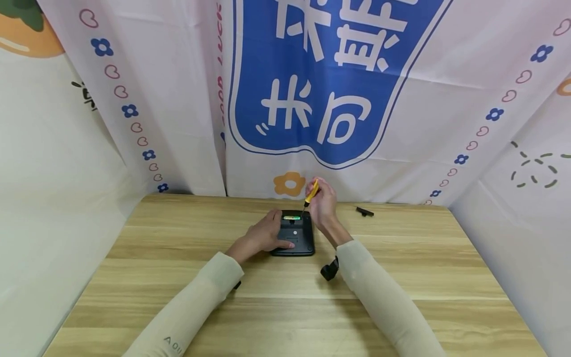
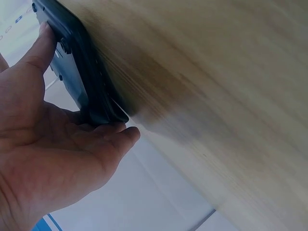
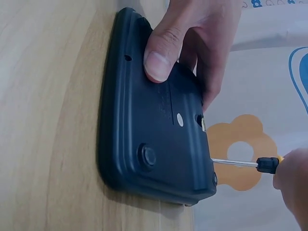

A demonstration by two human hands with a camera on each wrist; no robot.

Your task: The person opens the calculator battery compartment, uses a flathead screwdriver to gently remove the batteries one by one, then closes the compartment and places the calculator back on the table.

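Observation:
A black calculator (image 1: 300,242) lies face down on the table, its battery compartment open with a green-and-gold battery (image 1: 291,218) inside. My left hand (image 1: 265,234) grips its left side; the thumb (image 3: 158,62) presses on the back, while other fingers reach round the edge. My right hand (image 1: 324,204) holds a screwdriver (image 1: 311,194) with a yellow handle and black collar. Its metal shaft (image 3: 236,163) points down at the compartment's right end. In the right wrist view the tip is hidden behind the case edge. Rubber feet (image 3: 147,156) stick up from the back.
A small black cover (image 1: 364,211) lies on the wooden table (image 1: 401,258) to the right of the calculator. Behind the far table edge hangs a printed white cloth (image 1: 196,168). Black wrist devices (image 1: 330,269) show near both sleeves.

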